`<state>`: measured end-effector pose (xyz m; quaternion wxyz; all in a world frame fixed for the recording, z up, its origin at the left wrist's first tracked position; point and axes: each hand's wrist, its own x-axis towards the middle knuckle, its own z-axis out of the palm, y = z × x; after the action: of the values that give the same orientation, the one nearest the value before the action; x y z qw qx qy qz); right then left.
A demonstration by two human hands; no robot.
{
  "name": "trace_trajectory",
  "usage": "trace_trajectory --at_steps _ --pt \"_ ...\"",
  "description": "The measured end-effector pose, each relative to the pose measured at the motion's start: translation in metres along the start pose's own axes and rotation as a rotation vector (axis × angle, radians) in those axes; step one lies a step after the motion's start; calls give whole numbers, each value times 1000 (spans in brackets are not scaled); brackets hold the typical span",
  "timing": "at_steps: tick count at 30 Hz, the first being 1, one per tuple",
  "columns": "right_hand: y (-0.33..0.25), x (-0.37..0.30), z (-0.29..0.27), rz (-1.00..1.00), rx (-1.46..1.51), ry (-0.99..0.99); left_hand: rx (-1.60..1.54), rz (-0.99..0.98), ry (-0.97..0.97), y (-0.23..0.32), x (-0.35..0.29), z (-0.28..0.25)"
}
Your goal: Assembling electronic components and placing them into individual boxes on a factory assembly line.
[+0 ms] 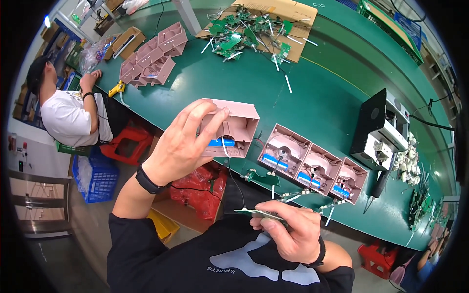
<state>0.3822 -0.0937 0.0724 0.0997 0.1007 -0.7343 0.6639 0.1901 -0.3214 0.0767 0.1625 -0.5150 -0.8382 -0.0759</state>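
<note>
My left hand [178, 139] grips a pink plastic housing [246, 115] by its left side, fingers over the upper edge. A blue cylindrical battery [222, 142] and a white strip sit inside it. Below and to the right, my right hand [295, 229] pinches a thin green circuit board [248, 212], seen nearly edge-on. A dark wire [234, 180] runs between the housing and this board. Just right of the held housing, three similar pink housings [316, 155] stand in a row with blue batteries inside. Their wires lead to small green boards [264, 177] along the near table edge.
Loose green circuit boards [234, 41] lie heaped on cardboard at the far side. More pink housings [151, 53] are stacked far left, near a yellow-handled tool [116, 89]. A black-and-silver machine [383, 127] stands right. Another person [73, 115] sits at the left.
</note>
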Motion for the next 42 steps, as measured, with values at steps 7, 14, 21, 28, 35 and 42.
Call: trace_trajectory --at_steps 7,14,21,28,35,42 --pt "6 2 0 -62 -75 91 -81 -36 -30 9 4 -3" --pt "12 5 3 -187 -119 299 -50 -27 -28 12 3 -6" --pt "19 18 -1 -359 -97 -13 -74 -43 -25 19 2 -9" --pt "29 16 17 -227 -245 39 -218 -62 18 22 1 -15" --pt "31 17 23 -243 -295 102 -246 14 85 22 -2 -18" --pt "33 18 25 -314 -323 87 -228 22 120 26 -2 -23"
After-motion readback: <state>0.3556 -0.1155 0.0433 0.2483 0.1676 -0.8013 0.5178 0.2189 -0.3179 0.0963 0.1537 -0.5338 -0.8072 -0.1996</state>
